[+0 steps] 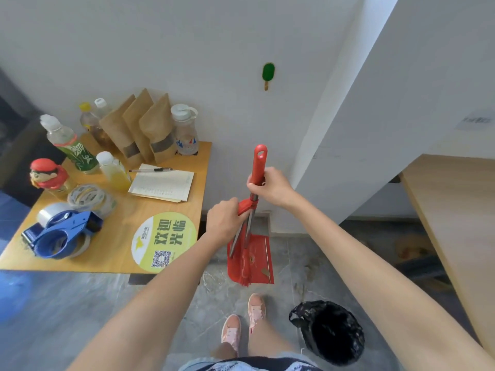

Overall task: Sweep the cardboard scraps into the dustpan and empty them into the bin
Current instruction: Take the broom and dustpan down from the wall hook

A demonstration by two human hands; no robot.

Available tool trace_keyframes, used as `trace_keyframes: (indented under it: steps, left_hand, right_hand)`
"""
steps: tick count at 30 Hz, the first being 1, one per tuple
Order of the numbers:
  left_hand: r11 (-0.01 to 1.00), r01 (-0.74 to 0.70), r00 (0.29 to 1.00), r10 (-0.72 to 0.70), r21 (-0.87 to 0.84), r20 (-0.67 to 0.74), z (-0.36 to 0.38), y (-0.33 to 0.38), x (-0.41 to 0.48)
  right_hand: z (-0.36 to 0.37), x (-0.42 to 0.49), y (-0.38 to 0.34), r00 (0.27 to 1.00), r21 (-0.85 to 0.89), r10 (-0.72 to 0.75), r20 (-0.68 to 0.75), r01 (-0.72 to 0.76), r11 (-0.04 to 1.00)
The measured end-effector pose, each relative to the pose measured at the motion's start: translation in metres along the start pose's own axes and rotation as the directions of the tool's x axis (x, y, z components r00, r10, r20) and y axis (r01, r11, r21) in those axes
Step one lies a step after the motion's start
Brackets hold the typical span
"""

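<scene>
A red dustpan [258, 259] stands on the grey floor by the wall, with a red broom [245, 274] resting inside it, bristles down. A small cardboard scrap [265, 271] lies in the pan. My right hand [267, 187] is closed around the taller red handle [259, 163]. My left hand [226, 220] grips the shorter red handle [245, 206] just below and left of it. A bin [330, 332] lined with a black bag stands on the floor to the right of my feet.
A wooden table [187, 210] on the left carries bottles, brown pouches [142, 129], a notepad with pen, tape rolls and a blue tape dispenser [61, 234]. A second wooden tabletop [460, 210] juts in at right. A white pillar stands behind the dustpan.
</scene>
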State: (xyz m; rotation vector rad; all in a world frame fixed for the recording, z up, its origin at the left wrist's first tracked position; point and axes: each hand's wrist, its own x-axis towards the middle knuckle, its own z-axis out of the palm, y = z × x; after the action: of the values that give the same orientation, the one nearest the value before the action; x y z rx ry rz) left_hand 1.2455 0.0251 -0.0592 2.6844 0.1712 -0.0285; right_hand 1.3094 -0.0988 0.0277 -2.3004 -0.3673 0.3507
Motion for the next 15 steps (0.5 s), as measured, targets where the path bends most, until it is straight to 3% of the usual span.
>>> trace_keyframes:
  steps: [9, 12, 15]
  left_hand:
    - [0.998, 0.058, 0.996, -0.06, -0.037, -0.06, 0.002, 0.009, -0.067]
    - [0.997, 0.068, 0.994, -0.07, -0.036, -0.08, 0.004, 0.021, -0.091]
    - [0.997, 0.071, 0.992, -0.073, -0.023, -0.103, 0.008, 0.034, -0.12]
  right_hand:
    - [0.006, -0.067, 0.005, 0.997, 0.083, -0.005, 0.071, -0.001, 0.997]
    - [0.019, -0.088, 0.011, 0.999, -0.039, 0.034, -0.037, -0.035, 0.999]
    - [0.029, -0.117, 0.015, 0.984, -0.171, 0.144, -0.109, -0.161, 0.972]
